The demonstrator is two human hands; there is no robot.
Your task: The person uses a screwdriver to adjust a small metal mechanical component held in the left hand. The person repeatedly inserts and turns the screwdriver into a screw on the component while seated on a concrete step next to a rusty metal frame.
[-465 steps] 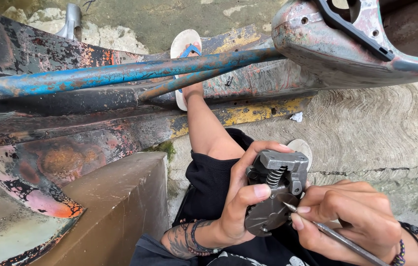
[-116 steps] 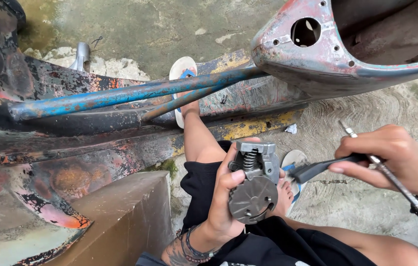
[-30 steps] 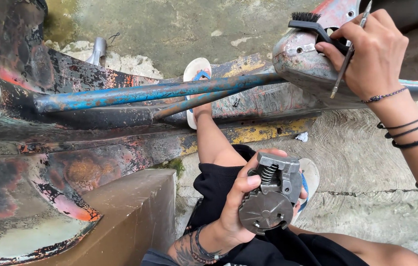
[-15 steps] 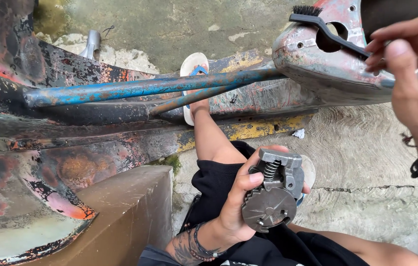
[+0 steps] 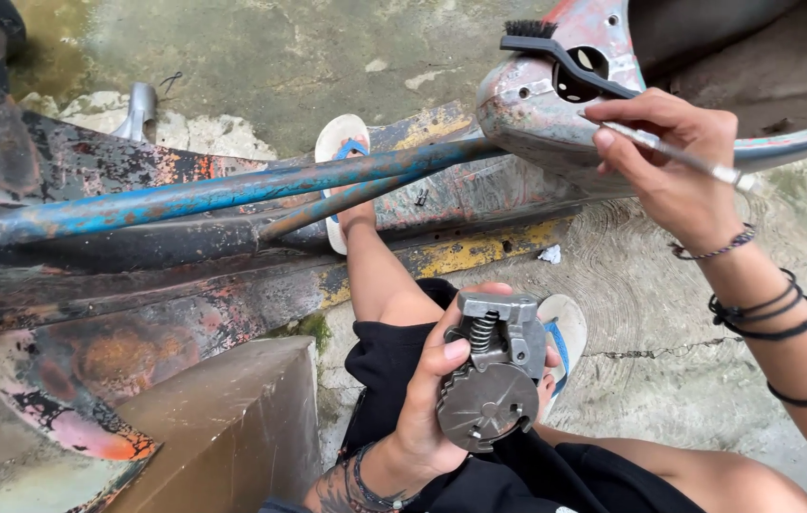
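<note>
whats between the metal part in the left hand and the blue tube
In the head view, the person's bare lower leg and black shorts lie between the metal part in the left hand and the blue tube.

The right hand (image 5: 674, 166) hides the middle of the thin metal tool (image 5: 698, 163), whose far end blurs toward three o'clock, and the forearm leaves the frame at four o'clock. The left hand (image 5: 432, 408) covers the near side of the grey engine part (image 5: 491, 385); its wrist is cut off at six o'clock. The rusted frame (image 5: 90, 285) runs out at nine o'clock.
</note>
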